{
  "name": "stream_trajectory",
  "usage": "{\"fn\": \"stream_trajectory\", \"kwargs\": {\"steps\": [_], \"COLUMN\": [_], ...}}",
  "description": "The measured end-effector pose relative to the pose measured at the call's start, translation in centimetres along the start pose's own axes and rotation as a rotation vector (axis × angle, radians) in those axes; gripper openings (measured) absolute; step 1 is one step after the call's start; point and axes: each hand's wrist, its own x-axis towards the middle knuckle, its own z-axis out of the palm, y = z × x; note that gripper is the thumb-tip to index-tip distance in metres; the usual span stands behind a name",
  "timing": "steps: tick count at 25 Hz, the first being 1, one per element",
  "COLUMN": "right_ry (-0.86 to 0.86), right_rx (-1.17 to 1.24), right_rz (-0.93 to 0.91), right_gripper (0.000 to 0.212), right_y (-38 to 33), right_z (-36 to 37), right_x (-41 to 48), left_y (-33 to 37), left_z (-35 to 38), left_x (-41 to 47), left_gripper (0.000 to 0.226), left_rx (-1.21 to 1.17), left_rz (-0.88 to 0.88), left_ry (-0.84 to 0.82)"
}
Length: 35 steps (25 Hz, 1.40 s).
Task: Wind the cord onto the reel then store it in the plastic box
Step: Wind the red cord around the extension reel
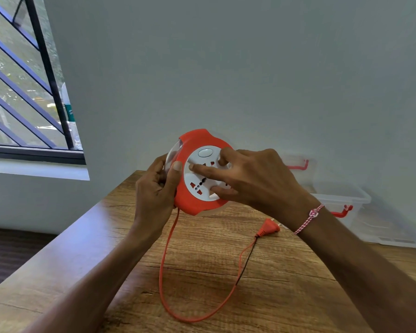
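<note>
I hold an orange reel [197, 140] with a white socket face upright above the wooden table [286, 296]. My left hand [154, 188] grips its left edge, thumb on the orange rim. My right hand [247, 179] lies on the white centre disc, fingers spread across the sockets. An orange cord [165, 255] drops from the reel's bottom, loops over the table and ends in an orange plug [270, 227] lying flat to the right. A clear plastic box [353, 200] with red latches stands at the back right against the wall, partly hidden by my right forearm.
A grey wall rises right behind the table. A barred window [22, 87] is at the upper left. The table's left edge [65, 236] drops to a dark floor.
</note>
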Motion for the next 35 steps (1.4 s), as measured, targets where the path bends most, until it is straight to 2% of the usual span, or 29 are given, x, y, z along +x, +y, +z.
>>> {"fn": "stream_trajectory", "kwargs": {"steps": [3, 6, 9, 11, 13, 21, 23, 25, 29, 31, 33, 35], "right_ry": [0.012, 0.052, 0.122, 0.123, 0.093, 0.136, 0.111, 0.088, 0.086, 0.004, -0.079, -0.08], "right_rx": [0.05, 0.178, 0.382, 0.552, 0.682, 0.746, 0.764, 0.705, 0.239, 0.11, 0.034, 0.012], "right_rz": [0.043, 0.167, 0.471, 0.727, 0.877, 0.92, 0.89, 0.764, 0.228, 0.043, -0.037, -0.063], "right_gripper": [0.067, 0.063, 0.066, 0.066, 0.065, 0.061, 0.059, 0.058, 0.055, 0.061, 0.07, 0.074], "right_y": [-0.3, -1.1, -3.2, -4.4, -4.9, -5.0, -4.6, -3.6, -0.9, 0.0, 0.3, 0.3], "right_z": [0.2, 0.4, 0.5, 0.9, 1.3, 1.5, 1.4, 0.8, 0.0, -0.1, 0.2, 0.4], "right_x": [0.0, 0.3, 0.7, 1.0, 0.9, 1.0, 1.0, 1.0, 0.6, 0.3, 0.1, -0.1], "left_y": [0.2, 0.3, 0.3, 0.2, -0.2, 0.3, 0.3, 0.3, 0.2, 0.1, -0.1, -0.3], "left_z": [0.0, 0.1, 0.3, 0.4, 0.5, 0.5, 0.6, 0.5, -0.1, -0.2, -0.3, -0.3], "left_x": [0.0, 0.0, -0.3, -0.4, -0.4, -0.7, -0.7, -0.5, 0.2, 0.3, 0.3, 0.4], "left_gripper": [0.023, 0.022, 0.02, 0.033, 0.037, 0.024, 0.026, 0.025, 0.024, 0.025, 0.031, 0.038], "left_rx": [-0.003, 0.001, 0.001, 0.004, 0.005, -0.005, -0.008, -0.008, -0.002, 0.006, 0.01, 0.02], "left_rz": [0.011, 0.009, 0.015, 0.031, 0.03, 0.026, 0.02, 0.012, 0.01, 0.008, 0.003, 0.004], "left_ry": [0.002, 0.013, 0.001, -0.018, -0.032, -0.008, 0.001, 0.013, 0.04, 0.035, 0.021, 0.006]}}
